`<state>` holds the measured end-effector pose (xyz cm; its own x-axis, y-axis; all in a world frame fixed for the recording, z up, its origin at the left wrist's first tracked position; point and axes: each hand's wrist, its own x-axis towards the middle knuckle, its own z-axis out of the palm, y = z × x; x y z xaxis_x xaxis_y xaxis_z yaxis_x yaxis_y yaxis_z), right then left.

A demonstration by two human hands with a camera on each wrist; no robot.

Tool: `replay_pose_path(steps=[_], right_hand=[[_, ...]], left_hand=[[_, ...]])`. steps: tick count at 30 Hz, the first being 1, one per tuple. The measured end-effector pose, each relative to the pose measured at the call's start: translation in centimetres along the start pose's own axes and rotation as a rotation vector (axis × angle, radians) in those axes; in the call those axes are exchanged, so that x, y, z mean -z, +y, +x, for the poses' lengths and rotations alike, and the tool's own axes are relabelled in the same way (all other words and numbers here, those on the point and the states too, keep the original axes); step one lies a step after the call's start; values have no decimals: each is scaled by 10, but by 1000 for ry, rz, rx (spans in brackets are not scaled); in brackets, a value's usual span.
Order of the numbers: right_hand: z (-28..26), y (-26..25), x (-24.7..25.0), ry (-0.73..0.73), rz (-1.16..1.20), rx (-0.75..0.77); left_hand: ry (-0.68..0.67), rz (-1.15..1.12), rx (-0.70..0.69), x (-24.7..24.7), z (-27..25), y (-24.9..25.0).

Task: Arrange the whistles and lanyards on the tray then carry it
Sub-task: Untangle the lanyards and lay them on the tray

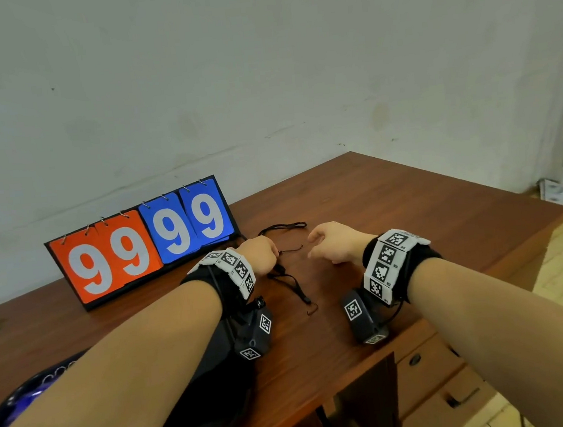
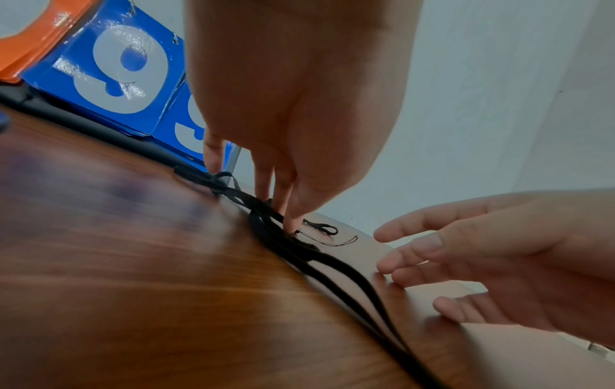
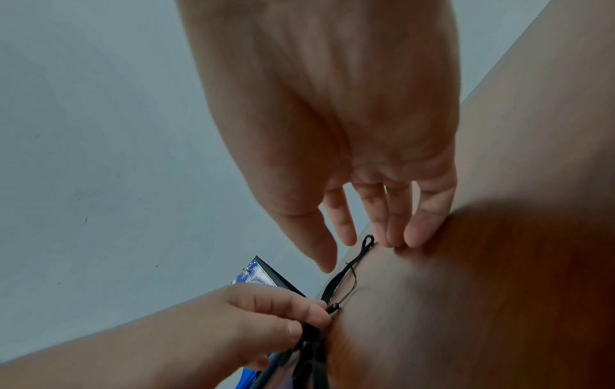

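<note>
While the left hand pinches a black lanyard between thumb and curled fingers, the right hand hovers just beside it with its fingers loosely spread and grasping nothing; the right wrist view shows some of those fingertips touching the wooden counter. The lanyard cords lie on the counter between the two hands, toward its far edge, close in front of a flip scoreboard showing orange and blue nines. Seen from the head camera, the pinched cord's long axis runs from the left fingers back toward the near edge of the counter, ending in a thin loop. A second strand loops away toward the far edge, and a thin string end points across toward the right hand. So the cords lie directly at the left fingers and a little to the left of the right fingers; the left hand is the nearer and already has hold. Near the front left corner, mostly hidden under the left forearm, sits a dark shape that may be the tray; I cannot tell for certain. No whistle is clearly visible in any view. Judging from this layout, the coming move would draw the cords back toward the near left corner, with the free right hand placed to gather the trailing strand.
</note>
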<state>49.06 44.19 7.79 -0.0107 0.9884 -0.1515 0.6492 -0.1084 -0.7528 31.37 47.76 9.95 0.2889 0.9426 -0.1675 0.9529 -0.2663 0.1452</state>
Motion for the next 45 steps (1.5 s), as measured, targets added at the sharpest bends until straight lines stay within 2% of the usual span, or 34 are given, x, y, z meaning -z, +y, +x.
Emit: replay_pose_path(steps=[7,10,13,18,21,25,30,33,36,39,42,45], right_hand=[[2,3,0,12,12,-13],[0,5,-1,19,10,-16],[-3,7,-1,13,-15,-8],[-8,6,1,0,-23,11],[-11,6,1,1,-27,17],[-14,4,2,2,7,47],[-25,-15,2,74,55,227],[-33,-33,2,89,212,322],[-40,-48,2,77,356,372],[-44,-58,1,48,478,379],[-48,-62,-4,-45,641,368],[-49,-61,-10,-78,674,374]], left_hand=[[-22,87,-18,-3,-1,2],[10,53,-28,-5,0,1],[151,-131,-25,-2,-1,1],[393,-497,-115,14,-11,5],[462,-669,-126,21,-18,9],[447,-864,-145,28,-30,15],[395,-1041,-116,38,-41,21],[370,-1140,-110,44,-47,27],[359,-1185,-98,48,-53,28],[403,-1198,-98,52,-57,27],[442,-1166,-87,53,-60,22],[440,-1149,-85,52,-65,18]])
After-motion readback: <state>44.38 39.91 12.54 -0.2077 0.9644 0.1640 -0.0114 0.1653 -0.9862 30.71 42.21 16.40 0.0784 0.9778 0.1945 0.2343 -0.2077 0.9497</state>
